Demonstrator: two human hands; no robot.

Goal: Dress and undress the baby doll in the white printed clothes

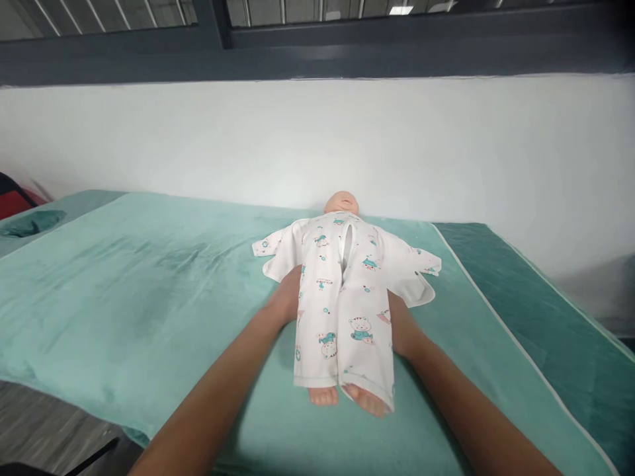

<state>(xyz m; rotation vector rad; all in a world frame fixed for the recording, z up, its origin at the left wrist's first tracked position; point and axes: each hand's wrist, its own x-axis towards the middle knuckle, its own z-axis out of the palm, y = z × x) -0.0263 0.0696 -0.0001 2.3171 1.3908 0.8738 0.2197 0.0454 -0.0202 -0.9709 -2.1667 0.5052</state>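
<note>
A baby doll (342, 202) lies on its back, head toward the wall and feet toward me. It wears a white top (404, 261) with spread sleeves, and white printed trousers (364, 317) cover its legs and middle, reaching nearly to the chin. The trousers show a slit near the top centre, and the bare toes (323, 396) stick out at the hems. My left hand (288, 297) reaches in at the doll's left side in the picture, and my right hand (401, 324) at the other side. Cloth hides the fingers of both hands.
A green blanket (124, 284) covers the bed, with a darker green strip (546, 297) at the right. Behind stands a white wall (198, 145) below a dark window frame (397, 53). A red and black item (12, 198) sits at the far left; grey floor (44, 420) shows lower left.
</note>
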